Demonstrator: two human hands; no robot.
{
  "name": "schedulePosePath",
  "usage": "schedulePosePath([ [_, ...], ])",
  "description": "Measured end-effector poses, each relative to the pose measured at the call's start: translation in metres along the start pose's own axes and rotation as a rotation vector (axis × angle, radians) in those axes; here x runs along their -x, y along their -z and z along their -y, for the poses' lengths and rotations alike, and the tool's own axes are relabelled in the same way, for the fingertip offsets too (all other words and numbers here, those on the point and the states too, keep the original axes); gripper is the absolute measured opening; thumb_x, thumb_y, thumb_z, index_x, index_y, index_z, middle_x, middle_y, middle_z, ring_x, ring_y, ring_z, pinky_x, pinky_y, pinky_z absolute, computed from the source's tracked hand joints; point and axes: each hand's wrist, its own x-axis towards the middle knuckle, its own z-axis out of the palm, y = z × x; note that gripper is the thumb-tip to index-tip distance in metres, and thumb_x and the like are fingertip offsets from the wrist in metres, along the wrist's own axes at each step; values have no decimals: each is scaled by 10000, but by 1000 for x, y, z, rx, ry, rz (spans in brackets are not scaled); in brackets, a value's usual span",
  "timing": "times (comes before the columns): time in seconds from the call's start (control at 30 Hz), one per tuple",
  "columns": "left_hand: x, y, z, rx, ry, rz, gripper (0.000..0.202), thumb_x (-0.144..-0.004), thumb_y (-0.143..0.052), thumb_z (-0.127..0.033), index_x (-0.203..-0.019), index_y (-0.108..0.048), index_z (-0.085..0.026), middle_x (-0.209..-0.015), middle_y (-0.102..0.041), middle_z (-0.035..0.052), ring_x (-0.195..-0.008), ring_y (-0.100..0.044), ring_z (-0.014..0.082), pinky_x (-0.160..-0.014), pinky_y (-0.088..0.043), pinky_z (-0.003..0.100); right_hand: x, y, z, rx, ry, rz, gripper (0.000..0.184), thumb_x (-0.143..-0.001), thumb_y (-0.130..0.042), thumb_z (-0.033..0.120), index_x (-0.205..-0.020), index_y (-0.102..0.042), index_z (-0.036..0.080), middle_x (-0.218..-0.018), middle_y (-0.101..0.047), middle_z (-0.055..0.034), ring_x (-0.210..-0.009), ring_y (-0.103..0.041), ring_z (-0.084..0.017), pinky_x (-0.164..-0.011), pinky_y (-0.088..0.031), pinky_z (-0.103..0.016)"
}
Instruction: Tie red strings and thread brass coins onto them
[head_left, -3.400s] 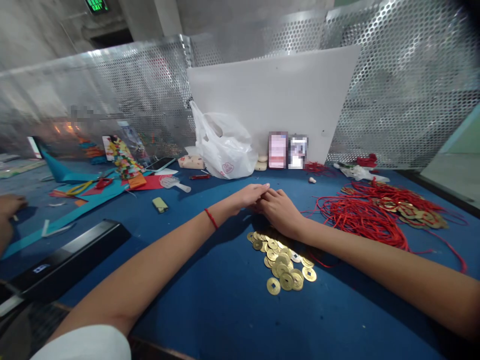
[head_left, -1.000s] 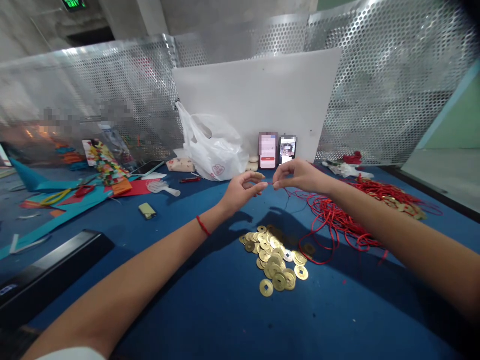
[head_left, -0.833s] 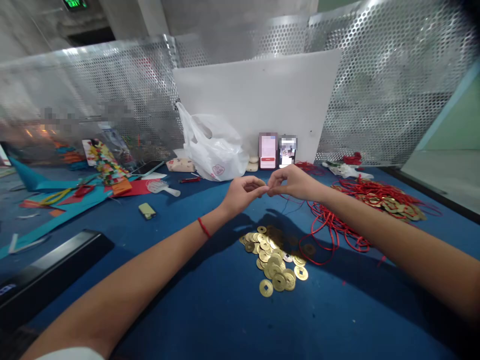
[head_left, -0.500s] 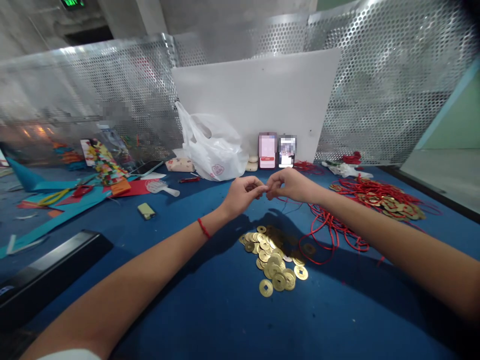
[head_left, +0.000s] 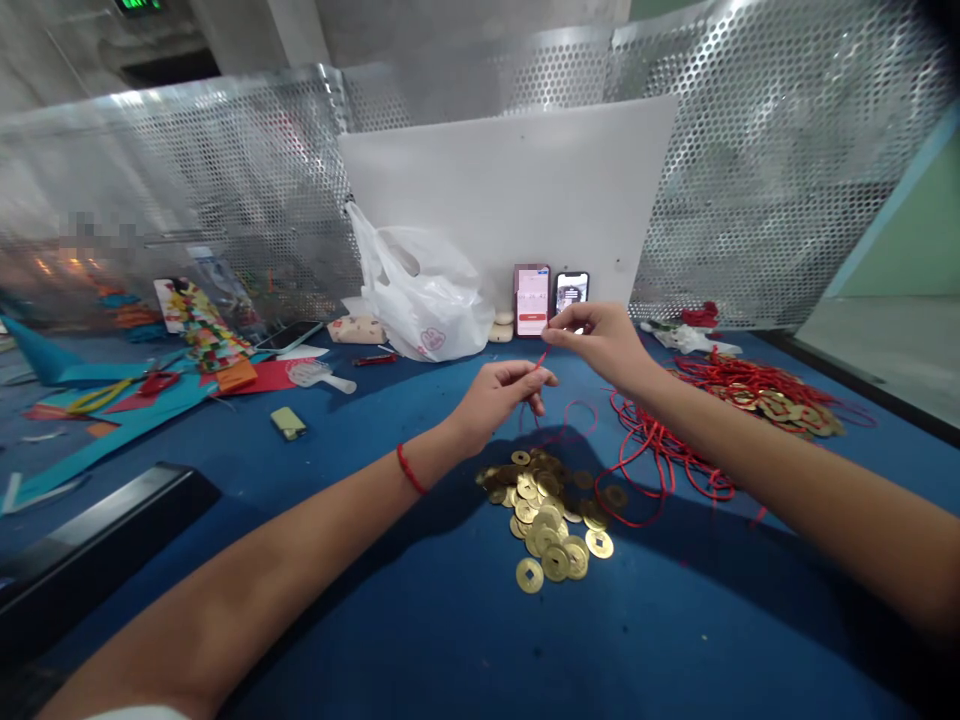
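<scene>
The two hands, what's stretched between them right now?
In the head view, a short run of red cord spans from the left hand up to the right hand, each pinching it, above the coins.

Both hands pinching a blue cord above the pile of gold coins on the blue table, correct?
Not quite: the cord is red, not blue, as the head view shows. Otherwise right: the left hand and right hand both pinch it above the pile of gold coins on the blue table.
</scene>
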Motion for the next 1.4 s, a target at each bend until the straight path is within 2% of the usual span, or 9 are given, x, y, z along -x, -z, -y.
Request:
schedulePosePath([
  [0.1, -5, 16, 3, 45, 70, -15, 252, -794, -669, -372, -811, -693, -122, -566, -505, -30, -523, -491, 69, -617, -434, 245, -10, 11, -21, 50, -62, -76, 194, -701, -688, 360, -674, -662, 170, -677, -632, -45, -681, -549, -168, -637, -422, -320],
  [0.2, -12, 34, 8, 103, 142, 11, 280, -813, -635, -394, -824, -699, -121, -571, -482, -33, -493, -433, 51, -589, -424, 231, -16, 23, -37, 52, -142, -72, 202, -674, -709, 351, -663, -657, 157, -630, -609, -36, -622, -531, -150, -603, -419, -313],
  [0.37, -16, 51, 11, 73, 214, -3, 228, -790, -644, -341, -765, -693, -120, -569, -473, -25, -459, -376, 38, -525, -384, 210, -20, 39, -44, 73, -221, -85, 236, -649, -735, 374, -671, -658, 153, -595, -595, -29, -575, -515, -138, -564, -414, -304],
  [0.5, -14, 55, 8, 19, 228, 38, 221, -770, -636, -337, -734, -685, -125, -565, -502, -10, -464, -385, 50, -511, -375, 210, -25, 55, -49, 154, -234, -48, 208, -653, -735, 348, -648, -657, 156, -596, -599, -35, -573, -515, -139, -563, -411, -307],
  [0.77, -14, 56, 7, -94, 300, 54, 213, -727, -600, -307, -633, -681, -133, -518, -514, 21, -486, -423, 84, -459, -340, 203, -30, 80, -73, 280, -370, 199, 156, -631, -724, 295, -573, -646, 173, -545, -588, -29, -531, -498, -135, -519, -391, -294],
  [0.9, -15, 58, 9, -100, 333, 42, 210, -717, -593, -294, -631, -677, -123, -520, -519, 25, -473, -424, 79, -461, -346, 200, -30, 86, -75, 244, -445, 190, 178, -610, -756, 289, -555, -634, 171, -557, -583, -35, -563, -528, -149, -552, -406, -303],
  [1.13, -14, 64, 11, -110, 356, -11, 189, -703, -605, -287, -613, -674, -137, -519, -508, 17, -463, -428, 75, -465, -369, 198, -29, 98, -80, 249, -464, 166, 177, -592, -779, 245, -523, -629, 182, -562, -602, -39, -573, -546, -158, -552, -429, -307],
  [1.27, -13, 65, 9, -115, 345, -18, 173, -685, -629, -298, -597, -667, -154, -518, -504, 25, -474, -433, 94, -425, -335, 204, -28, 103, -86, 251, -515, 229, 168, -580, -792, 205, -524, -637, 175, -554, -609, -49, -573, -567, -159, -549, -447, -305],
  [1.4, -14, 68, 12, -113, 352, -9, 176, -686, -615, -291, -599, -669, -148, -523, -500, 22, -468, -424, 88, -423, -321, 206, -28, 109, -97, 264, -464, 328, 172, -575, -790, 285, -534, -655, 186, -534, -620, -45, -542, -570, -158, -493, -438, -288],
])
